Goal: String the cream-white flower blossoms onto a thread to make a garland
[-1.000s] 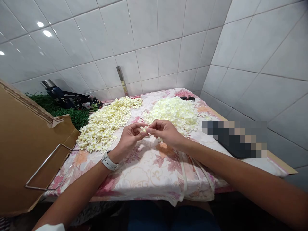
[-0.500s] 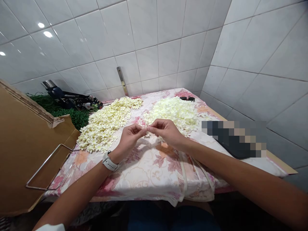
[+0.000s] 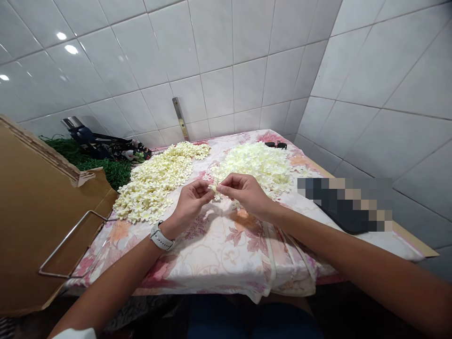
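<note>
Between my fingertips is a small pale-yellow flower. My left hand, with a light watch at the wrist, pinches it from the left. From the right, my right hand has thumb and forefinger closed on the same flower. Beyond my right hand spreads a pile of whitish-yellow flowers. A second heap of creamier flowers lies to the left of my left hand. Both piles rest on a floral cloth over the table.
A cardboard box with a metal wire frame stands at the left. Green artificial grass and a dark bottle lie behind it. Dark glasses sit at the back; a partly blurred dark object is at right.
The flower between my fingertips now shows more plainly, with its petals visible. My fingertips have moved slightly apart; the rest stays nearly the same.
</note>
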Available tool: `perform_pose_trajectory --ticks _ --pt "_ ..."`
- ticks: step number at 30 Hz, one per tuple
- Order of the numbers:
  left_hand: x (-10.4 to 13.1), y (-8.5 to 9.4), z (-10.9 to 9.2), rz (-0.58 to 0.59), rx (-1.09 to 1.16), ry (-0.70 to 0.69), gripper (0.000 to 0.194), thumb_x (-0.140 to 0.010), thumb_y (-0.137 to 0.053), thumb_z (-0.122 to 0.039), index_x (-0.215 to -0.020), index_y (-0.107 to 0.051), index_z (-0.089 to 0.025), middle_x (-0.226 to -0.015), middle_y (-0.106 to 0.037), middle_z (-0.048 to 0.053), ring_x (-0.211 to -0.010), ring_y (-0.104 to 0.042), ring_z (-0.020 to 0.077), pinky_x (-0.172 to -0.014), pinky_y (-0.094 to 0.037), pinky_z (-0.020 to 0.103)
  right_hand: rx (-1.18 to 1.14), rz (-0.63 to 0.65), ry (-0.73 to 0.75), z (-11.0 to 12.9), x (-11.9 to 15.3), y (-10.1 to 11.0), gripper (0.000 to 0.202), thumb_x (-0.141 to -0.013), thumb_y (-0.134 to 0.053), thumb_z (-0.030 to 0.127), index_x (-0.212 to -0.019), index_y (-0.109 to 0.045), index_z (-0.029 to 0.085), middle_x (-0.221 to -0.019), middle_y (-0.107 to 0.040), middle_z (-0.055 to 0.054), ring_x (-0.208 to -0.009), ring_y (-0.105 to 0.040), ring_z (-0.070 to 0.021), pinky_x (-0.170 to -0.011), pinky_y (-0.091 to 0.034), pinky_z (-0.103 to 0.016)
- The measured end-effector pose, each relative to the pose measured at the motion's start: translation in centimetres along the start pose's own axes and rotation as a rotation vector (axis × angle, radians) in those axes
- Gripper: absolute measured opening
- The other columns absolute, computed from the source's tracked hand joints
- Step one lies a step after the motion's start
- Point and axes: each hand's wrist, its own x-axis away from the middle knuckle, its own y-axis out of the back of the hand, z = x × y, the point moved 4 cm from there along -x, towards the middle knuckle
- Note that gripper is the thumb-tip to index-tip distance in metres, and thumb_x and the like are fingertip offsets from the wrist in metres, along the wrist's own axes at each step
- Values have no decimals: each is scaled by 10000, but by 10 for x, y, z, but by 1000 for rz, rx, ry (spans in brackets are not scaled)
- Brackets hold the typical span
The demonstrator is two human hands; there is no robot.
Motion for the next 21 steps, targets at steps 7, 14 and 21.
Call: perform_pose_trajectory --ticks 7,14,21 --pt "1 -2 -2 17 30 44 368 -640 -902 -436 -701 -692 -140 -673 -638 3 -634 -554 92 -653 -478 235 -42 13 -33 -3 -1 1 437 -552 -900 517 -645 -671 157 -652 -628 -5 -630 -513 -116 -623 -408 -286" --pt "-2 0 -3 10 29 46 345 -575 -944 -312 -786 -726 -149 -714 -698 4 -663 -607 99 -666 -482 228 -46 -9 -41 -4 -2 5 436 -567 -893 524 -645 -670 158 -619 -599 7 -600 -475 -107 -604 -380 -285" --pt "-4 5 1 -31 -121 -3 312 -637 -910 -353 -761 -719 -140 -749 -707 21 -696 -610 113 -669 -472 227 -68 -120 -31 -4 -5 11 470 -540 -896 551 -639 -641 170 -602 -562 18 -569 -419 -96 -560 -333 -278"
